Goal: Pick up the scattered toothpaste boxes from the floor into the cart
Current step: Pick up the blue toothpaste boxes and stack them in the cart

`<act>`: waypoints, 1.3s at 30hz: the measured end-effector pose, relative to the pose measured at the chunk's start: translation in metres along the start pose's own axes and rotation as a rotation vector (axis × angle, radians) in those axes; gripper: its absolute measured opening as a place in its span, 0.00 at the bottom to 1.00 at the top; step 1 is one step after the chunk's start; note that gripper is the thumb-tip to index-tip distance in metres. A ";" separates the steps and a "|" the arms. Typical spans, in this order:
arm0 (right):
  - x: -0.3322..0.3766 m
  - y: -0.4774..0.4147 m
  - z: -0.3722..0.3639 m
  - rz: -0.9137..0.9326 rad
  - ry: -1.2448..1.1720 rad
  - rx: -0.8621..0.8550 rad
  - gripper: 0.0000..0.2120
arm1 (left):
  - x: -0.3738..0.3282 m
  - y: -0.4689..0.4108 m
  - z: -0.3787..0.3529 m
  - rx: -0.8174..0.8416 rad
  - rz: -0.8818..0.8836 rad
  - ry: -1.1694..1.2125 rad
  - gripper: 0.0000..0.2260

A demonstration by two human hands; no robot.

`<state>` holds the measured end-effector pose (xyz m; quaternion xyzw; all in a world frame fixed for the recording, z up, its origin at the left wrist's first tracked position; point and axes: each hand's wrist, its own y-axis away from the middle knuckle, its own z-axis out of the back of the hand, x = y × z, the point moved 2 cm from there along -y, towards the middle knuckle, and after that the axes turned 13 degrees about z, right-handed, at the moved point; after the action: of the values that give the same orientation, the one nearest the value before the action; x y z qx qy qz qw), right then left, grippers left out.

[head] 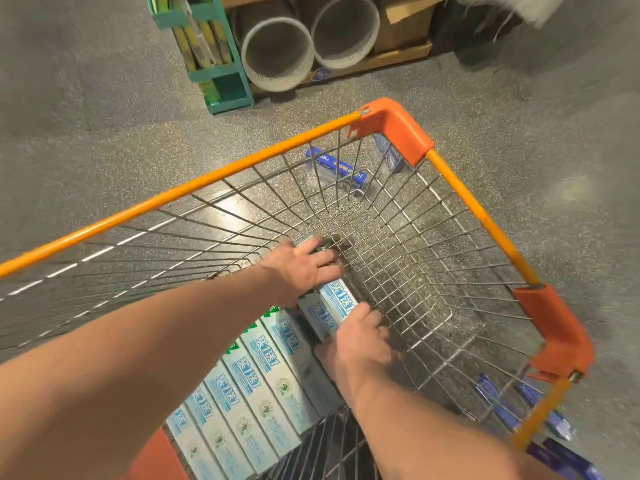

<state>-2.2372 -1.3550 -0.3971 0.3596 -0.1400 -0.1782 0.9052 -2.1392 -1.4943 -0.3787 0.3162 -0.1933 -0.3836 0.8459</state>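
White toothpaste box held between left hand and right hand.

Warm indoor light, glare patches on the floor, blurred edges and wide-angle bending throughout.

White-blue toothpaste boxes lie side by side in the wire cart.

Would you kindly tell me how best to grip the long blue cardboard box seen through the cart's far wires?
Probably pinch the long blue cardboard box across its narrow width at mid-length, from above: it lies flat, long edges exposed.
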 end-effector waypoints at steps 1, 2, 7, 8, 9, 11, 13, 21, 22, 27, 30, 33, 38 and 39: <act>0.001 -0.001 -0.001 0.001 0.001 0.001 0.22 | 0.002 0.000 -0.001 0.007 -0.005 0.027 0.54; 0.002 -0.003 -0.002 -0.001 -0.004 0.014 0.23 | 0.004 0.001 -0.001 0.028 -0.008 0.059 0.55; 0.003 -0.001 0.005 0.035 -0.002 0.141 0.36 | 0.014 0.007 0.004 0.130 0.110 0.254 0.54; 0.001 0.001 0.007 0.061 0.007 0.159 0.35 | 0.014 0.008 0.003 0.138 0.147 0.301 0.54; -0.002 0.002 0.008 0.085 0.012 0.171 0.35 | 0.014 0.009 0.001 0.151 0.177 0.344 0.54; -0.003 0.006 0.011 0.129 0.022 0.205 0.37 | 0.014 0.011 -0.003 0.186 0.219 0.416 0.55; -0.003 0.009 0.012 0.139 -0.038 0.201 0.39 | 0.016 0.012 -0.006 0.218 0.266 0.522 0.54; -0.001 0.016 0.027 -0.008 -0.229 0.229 0.39 | 0.010 0.012 -0.002 0.200 0.224 0.579 0.47; 0.000 0.017 0.029 -0.018 -0.232 0.231 0.39 | 0.010 0.012 -0.002 0.207 0.217 0.586 0.47; 0.004 0.016 0.025 -0.028 -0.209 0.217 0.32 | 0.007 0.016 0.003 0.190 0.240 0.631 0.39; 0.004 0.015 0.027 0.007 -0.162 0.199 0.34 | 0.006 0.016 0.004 0.169 0.256 0.651 0.35; 0.002 0.015 0.028 0.012 -0.190 0.200 0.30 | 0.004 0.016 0.005 0.178 0.270 0.628 0.35; 0.001 0.017 0.045 0.013 -0.234 0.116 0.30 | 0.001 0.026 0.022 0.114 0.344 0.479 0.43; 0.001 0.018 0.054 0.041 -0.207 0.089 0.31 | 0.000 0.033 0.030 0.093 0.349 0.454 0.43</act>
<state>-2.2525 -1.3758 -0.3461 0.3761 -0.2476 -0.1893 0.8726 -2.1390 -1.4895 -0.3348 0.3946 -0.0679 -0.1424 0.9052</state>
